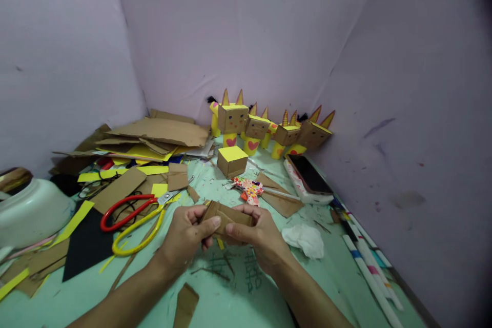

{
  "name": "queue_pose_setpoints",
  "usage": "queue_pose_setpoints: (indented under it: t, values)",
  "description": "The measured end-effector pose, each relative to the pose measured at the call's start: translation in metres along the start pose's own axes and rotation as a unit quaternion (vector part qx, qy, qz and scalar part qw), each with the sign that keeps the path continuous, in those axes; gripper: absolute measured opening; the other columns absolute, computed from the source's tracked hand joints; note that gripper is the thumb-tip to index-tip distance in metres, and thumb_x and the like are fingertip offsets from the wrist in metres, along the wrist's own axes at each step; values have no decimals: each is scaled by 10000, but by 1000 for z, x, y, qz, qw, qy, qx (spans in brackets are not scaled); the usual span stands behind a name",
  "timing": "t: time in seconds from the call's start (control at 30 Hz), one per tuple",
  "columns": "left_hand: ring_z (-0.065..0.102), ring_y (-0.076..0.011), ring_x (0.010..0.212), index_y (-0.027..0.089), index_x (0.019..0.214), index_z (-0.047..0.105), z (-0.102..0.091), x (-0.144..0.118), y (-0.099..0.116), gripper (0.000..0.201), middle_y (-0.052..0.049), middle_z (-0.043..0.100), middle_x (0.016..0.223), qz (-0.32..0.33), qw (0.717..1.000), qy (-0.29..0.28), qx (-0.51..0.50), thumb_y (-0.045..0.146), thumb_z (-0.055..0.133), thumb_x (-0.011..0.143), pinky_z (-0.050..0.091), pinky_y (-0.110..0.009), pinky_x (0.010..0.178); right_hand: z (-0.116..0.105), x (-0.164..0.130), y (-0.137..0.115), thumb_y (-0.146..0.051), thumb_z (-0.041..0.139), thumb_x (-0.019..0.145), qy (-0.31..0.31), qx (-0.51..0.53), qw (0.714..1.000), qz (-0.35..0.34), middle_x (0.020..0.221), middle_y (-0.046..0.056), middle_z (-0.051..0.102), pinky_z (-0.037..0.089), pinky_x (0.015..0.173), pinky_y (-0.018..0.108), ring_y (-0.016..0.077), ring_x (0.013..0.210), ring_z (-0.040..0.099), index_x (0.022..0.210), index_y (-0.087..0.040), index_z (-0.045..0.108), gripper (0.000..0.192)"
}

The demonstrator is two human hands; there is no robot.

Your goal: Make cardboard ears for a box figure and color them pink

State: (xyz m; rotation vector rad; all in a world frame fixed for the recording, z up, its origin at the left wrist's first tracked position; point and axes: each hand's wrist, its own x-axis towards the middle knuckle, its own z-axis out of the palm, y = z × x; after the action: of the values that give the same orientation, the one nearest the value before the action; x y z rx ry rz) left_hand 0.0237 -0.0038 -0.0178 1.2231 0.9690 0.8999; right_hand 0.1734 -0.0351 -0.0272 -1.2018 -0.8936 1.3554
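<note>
Two hands meet over the near middle of the table (pixel 230 297), a pale green surface scribbled with marks. Largest item: heap of cardboard sheets (pixel 161 133) at the far left, yellow paper showing under it. White bowl (pixel 31 212) at the left edge, partly cut off. Black sheet (pixel 86 246) lies near the left edge, just beside the scissors (pixel 134 215), which have one red and one yellow handle and lie blades apart. Row of box figures (pixel 269 130) stands along the far edge against the wall, yellow-topped with pointed ears and pink hearts. Phone (pixel 309 177) lies screen up near the right edge; pens (pixel 369 266) line that edge closer in. Small yellow-topped cube (pixel 231 160) sits in front of the figures. Crumpled tissue (pixel 303 240) lies right of the hands.

Left hand (pixel 184 238) and right hand (pixel 259 236) both pinch a folded cardboard piece (pixel 225 215), held just above the table; thumbs press on its near face, other fingers curl behind it. Loose cardboard strip (pixel 185 305) lies near the front edge between the forearms.
</note>
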Motion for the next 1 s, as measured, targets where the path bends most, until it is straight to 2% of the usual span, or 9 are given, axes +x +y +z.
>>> queue_pose_setpoints:
  t: [0.13,0.27,0.47,0.67,0.8,1.0]
  values:
    - [375,-67,342,119,550,598,-1,1,1,314,31,468,390,-7,1000,0,-8,411,713,541,248,-178,344,0,-1,-5,-254,802,478,-2,28,999,23,572,-9,654,423,514,231,129,515,563,702,-141,694,274]
    - [371,-65,331,127,541,589,-1,4,2,313,34,469,384,-16,1000,5,-26,408,724,513,245,-177,332,-1,-1,-11,-286,792,503,-40,83,994,64,613,12,674,474,546,270,153,541,600,729,-135,705,285]
    - [383,-69,329,100,598,627,1,1,3,357,31,465,361,-37,999,-1,4,433,724,511,283,-178,336,-3,2,-4,-266,817,468,-16,0,1000,18,565,-8,655,412,495,229,125,496,554,701,-140,712,285]
    - [485,-108,394,92,601,611,-3,0,4,416,-19,536,493,-44,995,-48,-80,507,639,609,385,-217,373,-6,3,-6,-270,827,444,-16,29,998,51,580,0,655,398,496,222,120,503,550,700,-132,705,316]
    - [449,-94,354,107,558,575,-4,-1,6,407,5,488,440,-31,994,-40,-92,507,642,592,338,-197,335,-5,1,-9,-280,840,422,-36,52,996,63,600,19,667,395,496,221,125,510,557,690,-127,718,332]
    - [381,-72,300,151,489,492,-1,-3,3,450,33,422,368,-6,995,-29,-96,572,626,577,253,-178,302,-7,1,-5,-273,842,464,-84,86,992,38,579,14,661,404,512,217,122,518,558,704,-149,740,289]
